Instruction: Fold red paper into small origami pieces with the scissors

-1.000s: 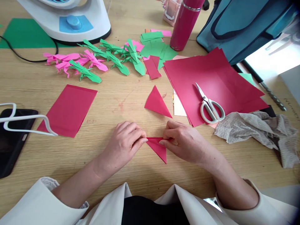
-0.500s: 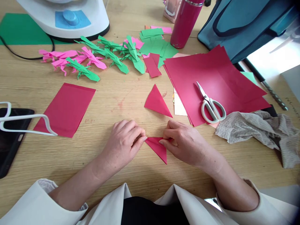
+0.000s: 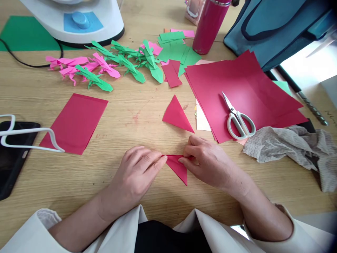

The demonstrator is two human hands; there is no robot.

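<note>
A small folded red paper triangle (image 3: 179, 169) lies on the table between my hands, its long edge at the top and a point toward me. My left hand (image 3: 140, 172) pinches its left corner between thumb and fingers. At its right corner my right hand (image 3: 206, 161) is closed on the paper, the thumb lying on top and the fingers curled. A second red triangle (image 3: 177, 115) lies just beyond my hands, touched by neither. Part of the held paper is hidden under my fingers.
Scissors (image 3: 237, 121) rest on red sheets (image 3: 210, 80) at the right, near a crumpled cloth (image 3: 279, 142). Folded green and pink paper figures (image 3: 97, 79) lie at the back left. A red rectangle (image 3: 79, 119) and a phone (image 3: 15, 154) are at the left; a bottle (image 3: 210, 26) stands behind.
My left hand has shifted slightly toward me and flattened, its fingers more extended over the triangle's left corner. My right hand keeps its grip in nearly the same place.
</note>
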